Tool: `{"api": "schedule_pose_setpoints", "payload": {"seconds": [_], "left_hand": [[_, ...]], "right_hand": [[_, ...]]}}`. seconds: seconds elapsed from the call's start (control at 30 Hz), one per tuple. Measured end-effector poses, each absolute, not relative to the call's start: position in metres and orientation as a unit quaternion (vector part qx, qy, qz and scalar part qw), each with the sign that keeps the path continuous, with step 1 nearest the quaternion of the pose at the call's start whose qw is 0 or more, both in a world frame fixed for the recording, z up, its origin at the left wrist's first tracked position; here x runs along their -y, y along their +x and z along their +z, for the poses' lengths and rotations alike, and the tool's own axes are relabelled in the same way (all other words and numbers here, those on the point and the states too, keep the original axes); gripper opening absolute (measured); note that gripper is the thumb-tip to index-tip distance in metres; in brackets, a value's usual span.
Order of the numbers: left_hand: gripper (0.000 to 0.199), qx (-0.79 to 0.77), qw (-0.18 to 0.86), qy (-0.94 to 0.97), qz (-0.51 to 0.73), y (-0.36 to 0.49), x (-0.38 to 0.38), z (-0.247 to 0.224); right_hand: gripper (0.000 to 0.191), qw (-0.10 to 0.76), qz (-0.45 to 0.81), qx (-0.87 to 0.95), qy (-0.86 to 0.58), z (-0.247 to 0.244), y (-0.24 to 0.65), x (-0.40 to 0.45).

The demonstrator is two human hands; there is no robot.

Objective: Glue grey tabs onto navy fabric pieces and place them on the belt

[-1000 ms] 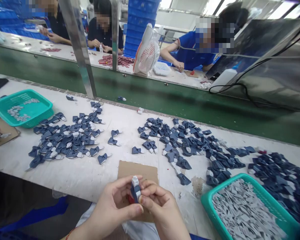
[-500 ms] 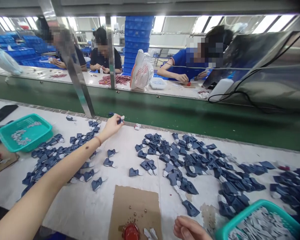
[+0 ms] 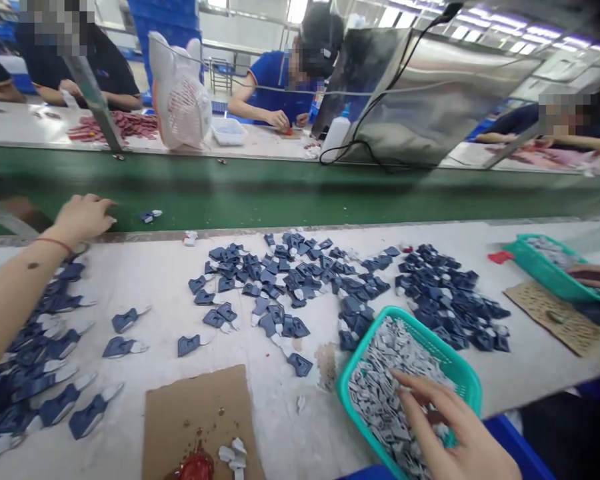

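Fingers (image 3: 427,387) of the right hand (image 3: 467,440) spread, head view, over the basket (image 3: 463,373); grey pieces (image 3: 375,387) below and at 10 o'clock, long axes mixed, right hand nearer. Left hand (image 3: 81,219) at 10 o'clock, grip unclear; blue part (image 3: 147,217) at its 3 o'clock, on green strip (image 3: 260,203).

A white far tabletop (image 3: 17,132), well stocked
A bulging white plastic bag (image 3: 181,97) stands between a heap of dark red pieces (image 3: 133,125) and a shallow white plastic tray (image 3: 229,133). A white plastic bottle with a blue cap (image 3: 336,135) is near a shiny sheet-metal panel (image 3: 430,113). Stacked blue plastic crates (image 3: 167,19) rise behind the bag.
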State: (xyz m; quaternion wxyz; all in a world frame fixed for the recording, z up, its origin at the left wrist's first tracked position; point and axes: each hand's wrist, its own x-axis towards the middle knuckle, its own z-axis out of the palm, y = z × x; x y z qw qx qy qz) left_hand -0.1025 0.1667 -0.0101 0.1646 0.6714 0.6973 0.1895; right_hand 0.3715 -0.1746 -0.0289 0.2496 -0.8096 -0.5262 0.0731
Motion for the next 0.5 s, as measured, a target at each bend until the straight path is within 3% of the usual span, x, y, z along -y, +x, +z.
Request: {"api": "schedule_pose_setpoints", "payload": {"seconds": [0.03, 0.13, 0.2, 0.37, 0.5], "left_hand": [[0.037, -0.71, 0.146, 0.671, 0.156, -0.109, -0.164, -0.009], [0.053, -0.723, 0.115, 0.678, 0.065, -0.122, -0.158, -0.007], [0.05, -0.723, 0.098, 0.684, 0.021, -0.125, -0.156, -0.006], [0.048, -0.721, 0.061, 0.69, -0.036, -0.123, -0.152, 0.001], [0.055, -0.723, 0.0, 0.691, 0.019, -0.112, -0.133, 0.008]], "right_hand": [[0.032, 0.214, 0.084, 0.545, -0.806, -0.028, 0.378, 0.169], [0.033, 0.132, 0.143, 0.595, -0.78, -0.031, 0.384, 0.15], [0.031, 0.098, 0.173, 0.621, -0.758, -0.034, 0.382, 0.14], [0.029, 0.068, 0.203, 0.657, -0.723, -0.036, 0.385, 0.135], [0.031, 0.067, 0.231, 0.661, -0.71, -0.031, 0.388, 0.135]]}}
